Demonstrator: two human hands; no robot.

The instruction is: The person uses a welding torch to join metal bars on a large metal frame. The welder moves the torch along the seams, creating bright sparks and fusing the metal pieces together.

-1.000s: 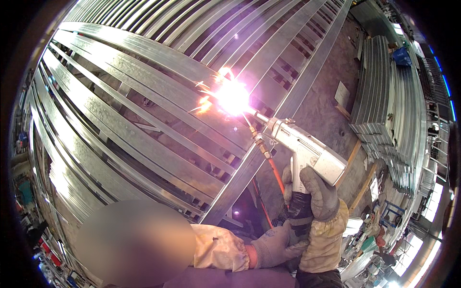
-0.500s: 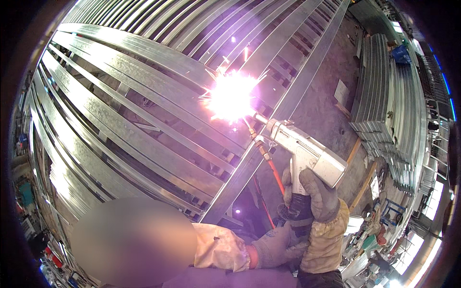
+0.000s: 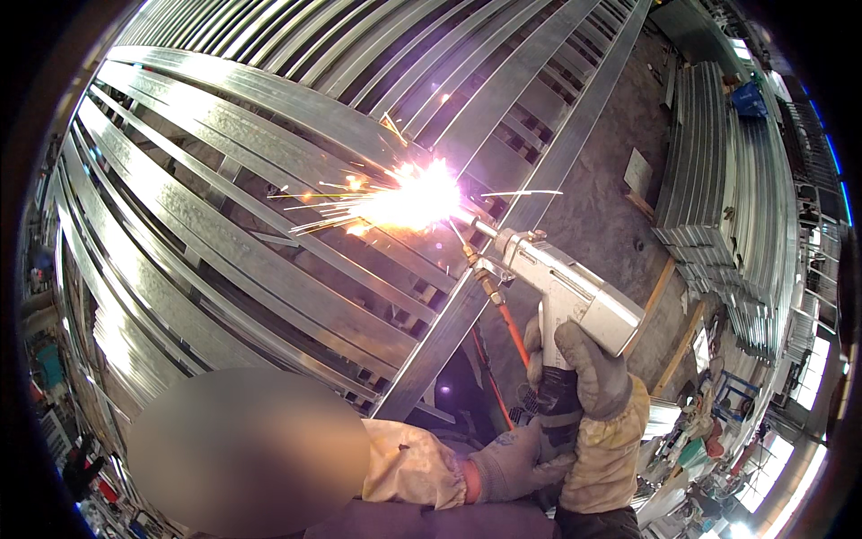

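Observation:
My right hand (image 3: 593, 373), in a grey glove with a tan sleeve, is closed around the grip of a silver handheld welding gun (image 3: 575, 292). Below it, my left hand (image 3: 516, 463), also gloved, has its fingers around the black-wrapped lower end of the gun's handle (image 3: 558, 404). The nozzle points up and left at a metal frame of silver bars (image 3: 503, 251). A bright flare (image 3: 417, 198) with sparks burns at its tip and hides the joint there. A brass-fitted wire feed with an orange hose (image 3: 514, 334) is fixed beside the nozzle.
More long silver bars (image 3: 206, 166) stretch across the left and far side. Stacked metal profiles (image 3: 700, 171) stand at the right, with a blue object (image 3: 748, 101) on top. Wooden strips (image 3: 680, 350) lie on the floor near the stack. A blurred oval covers the lower left.
The flare has shrunk and shifted slightly right and down, with sparks now streaming left. The welding gun has moved very slightly left, still held by both hands.

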